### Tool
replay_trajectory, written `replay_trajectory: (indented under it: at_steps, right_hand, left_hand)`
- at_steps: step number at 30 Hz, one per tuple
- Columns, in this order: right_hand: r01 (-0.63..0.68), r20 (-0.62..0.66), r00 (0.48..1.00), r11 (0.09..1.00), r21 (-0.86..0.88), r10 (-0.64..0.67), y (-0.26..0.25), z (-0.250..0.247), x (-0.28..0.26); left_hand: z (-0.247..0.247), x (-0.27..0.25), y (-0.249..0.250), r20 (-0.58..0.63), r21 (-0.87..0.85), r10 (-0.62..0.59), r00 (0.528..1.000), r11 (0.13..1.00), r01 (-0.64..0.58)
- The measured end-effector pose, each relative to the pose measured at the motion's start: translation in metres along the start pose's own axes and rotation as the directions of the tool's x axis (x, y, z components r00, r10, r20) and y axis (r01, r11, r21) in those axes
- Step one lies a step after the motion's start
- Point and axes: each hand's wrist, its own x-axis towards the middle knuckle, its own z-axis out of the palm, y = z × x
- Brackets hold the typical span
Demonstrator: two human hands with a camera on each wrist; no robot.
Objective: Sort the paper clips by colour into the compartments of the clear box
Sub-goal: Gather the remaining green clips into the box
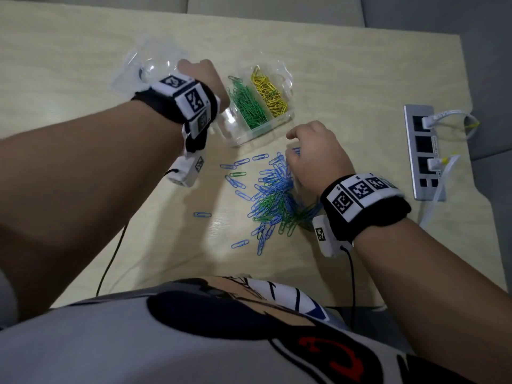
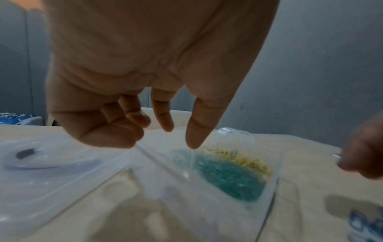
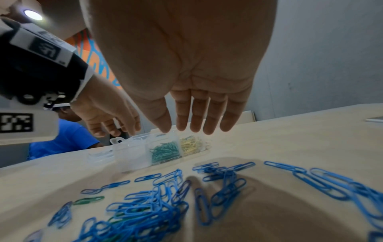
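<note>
The clear box [image 1: 277, 126] stands open at mid-table, with green clips [image 1: 249, 106] in its middle compartment and yellow clips [image 1: 270, 92] in the right one. The left compartment [image 1: 230, 126] looks empty. My left hand [image 1: 205, 79] hovers over the box's left side; in the left wrist view the left hand [image 2: 178, 135] has loosely curled fingers and holds nothing. My right hand [image 1: 310, 153] hangs flat, fingers straight, just above the pile of blue clips [image 1: 274, 195], which has a few green ones mixed in. In the right wrist view the right hand [image 3: 186, 129] is empty.
The box's clear lid [image 1: 146, 67] lies open to the left. A grey power strip [image 1: 424, 151] with white plugs sits near the table's right edge. Stray blue clips [image 1: 202, 214] lie left of the pile. Black cables hang off the front edge.
</note>
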Motion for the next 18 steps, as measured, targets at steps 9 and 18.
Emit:
replay_trajectory:
  at_steps: [9,18]
  right_hand:
    - [0.128,-0.104,0.984,0.981,-0.149,-0.144,-0.001,0.000,0.028]
    - [0.014,-0.133,0.989,0.944,-0.328,-0.061,0.005,-0.001,0.052]
  left_hand:
    - [0.027,-0.014,-0.012,0.041,-0.117,-0.032,0.999,0.992,0.037]
    - [0.031,-0.021,-0.007,0.101,-0.095,0.165,0.981,0.983,-0.156]
